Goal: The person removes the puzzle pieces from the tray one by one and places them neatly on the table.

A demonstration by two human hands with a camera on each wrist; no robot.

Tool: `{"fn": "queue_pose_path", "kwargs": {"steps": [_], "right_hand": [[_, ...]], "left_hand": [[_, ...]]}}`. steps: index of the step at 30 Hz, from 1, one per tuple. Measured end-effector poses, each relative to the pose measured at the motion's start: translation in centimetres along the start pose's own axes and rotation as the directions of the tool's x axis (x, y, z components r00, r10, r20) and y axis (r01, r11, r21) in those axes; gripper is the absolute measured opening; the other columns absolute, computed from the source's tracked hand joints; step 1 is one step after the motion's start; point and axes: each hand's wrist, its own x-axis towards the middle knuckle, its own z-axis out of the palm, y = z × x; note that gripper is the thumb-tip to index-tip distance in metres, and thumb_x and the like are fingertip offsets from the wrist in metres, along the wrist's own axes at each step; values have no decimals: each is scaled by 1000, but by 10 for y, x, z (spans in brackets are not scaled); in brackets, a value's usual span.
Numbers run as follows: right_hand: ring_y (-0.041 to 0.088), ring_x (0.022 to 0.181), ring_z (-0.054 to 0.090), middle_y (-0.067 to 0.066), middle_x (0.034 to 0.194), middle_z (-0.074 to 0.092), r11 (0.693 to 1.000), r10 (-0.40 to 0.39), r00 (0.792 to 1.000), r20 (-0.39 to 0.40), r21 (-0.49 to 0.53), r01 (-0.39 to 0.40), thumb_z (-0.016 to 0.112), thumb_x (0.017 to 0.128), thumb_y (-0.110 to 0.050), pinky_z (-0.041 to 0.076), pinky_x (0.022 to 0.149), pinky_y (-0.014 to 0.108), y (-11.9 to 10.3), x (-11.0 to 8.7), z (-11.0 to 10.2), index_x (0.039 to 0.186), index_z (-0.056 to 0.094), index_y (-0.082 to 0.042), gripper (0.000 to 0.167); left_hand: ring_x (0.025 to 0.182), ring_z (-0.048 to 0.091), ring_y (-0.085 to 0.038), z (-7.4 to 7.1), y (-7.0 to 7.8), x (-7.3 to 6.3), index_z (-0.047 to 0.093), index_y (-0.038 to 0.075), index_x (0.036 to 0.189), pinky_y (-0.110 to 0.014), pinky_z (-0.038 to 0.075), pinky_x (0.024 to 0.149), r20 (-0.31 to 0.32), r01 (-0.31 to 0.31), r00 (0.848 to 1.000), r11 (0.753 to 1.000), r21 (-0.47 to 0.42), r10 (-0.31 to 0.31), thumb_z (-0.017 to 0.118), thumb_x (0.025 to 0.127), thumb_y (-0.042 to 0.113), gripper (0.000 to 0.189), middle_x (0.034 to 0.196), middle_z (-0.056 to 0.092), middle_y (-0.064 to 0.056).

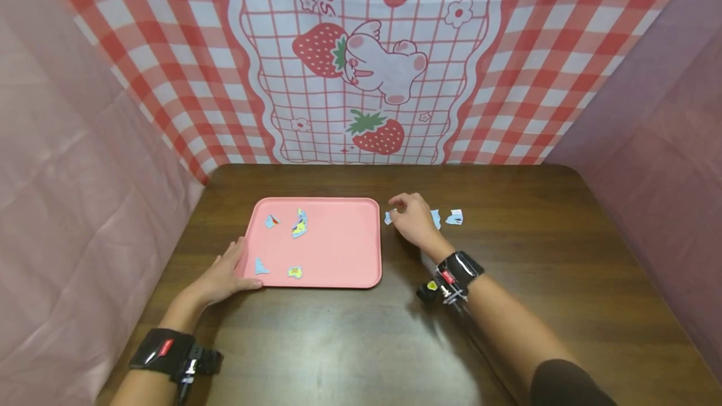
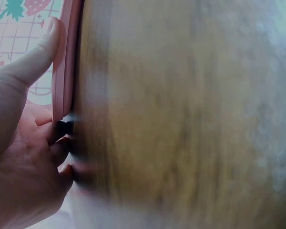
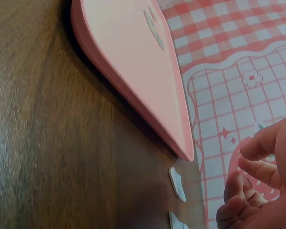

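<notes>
My left hand (image 1: pixel 225 274) rests at the near left corner of a pink tray (image 1: pixel 338 243). Its thumb lies along the front rim, and the other fingers are at the left side. On the tray are flat irregular puzzle pieces: a blue one with red (image 1: pixel 272 221), a long yellow and blue one (image 1: pixel 300 224), a light blue one (image 1: pixel 261 266) and a small yellow one (image 1: pixel 295 272). Just right of the tray my right hand (image 1: pixel 414 218) hovers with fingers loosely bent, nothing visible between them. Close by its fingertips lies a light blue piece (image 1: pixel 388 217).
Partly behind the right hand is another blue piece (image 1: pixel 436 218), with a blue and white piece (image 1: pixel 454 217) further right on the brown table (image 1: pixel 338 343). A red checked cloth (image 1: pixel 186 67) hangs behind the table. Each wrist wears a black strap with a small camera.
</notes>
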Motion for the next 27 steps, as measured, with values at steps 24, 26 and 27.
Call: {"fn": "queue_pose_path", "kwargs": {"steps": [24, 26, 27], "right_hand": [[26, 92, 58, 11, 99, 60, 995, -103, 988, 115, -7, 104, 67, 83, -7, 49, 81, 39, -41, -16, 49, 108, 74, -5, 26], [25, 92, 59, 10, 98, 61, 993, -116, 984, 135, -8, 118, 67, 84, -7, 49, 81, 38, -44, -18, 54, 108, 74, -5, 25], [25, 90, 59, 10, 97, 62, 992, -126, 982, 142, -10, 129, 67, 83, -7, 49, 80, 38, -45, -19, 56, 107, 74, -5, 24]], "left_hand": [[147, -3, -54, 0, 0, 0, 2, -17, 153, -69, -1, 114, 4, 4, 1000, 1000, -12, -4, 82, 82, 40, 121, 159, 3, -40], [148, -3, -53, 0, 0, 0, 2, -16, 153, -69, -1, 115, 3, 5, 1000, 1000, -12, -5, 82, 82, 40, 121, 159, 3, -39], [148, -3, -53, 0, 0, 0, 2, -16, 154, -69, -1, 115, 2, 3, 1000, 1000, -12, -3, 82, 82, 40, 121, 159, 3, -39]]}}
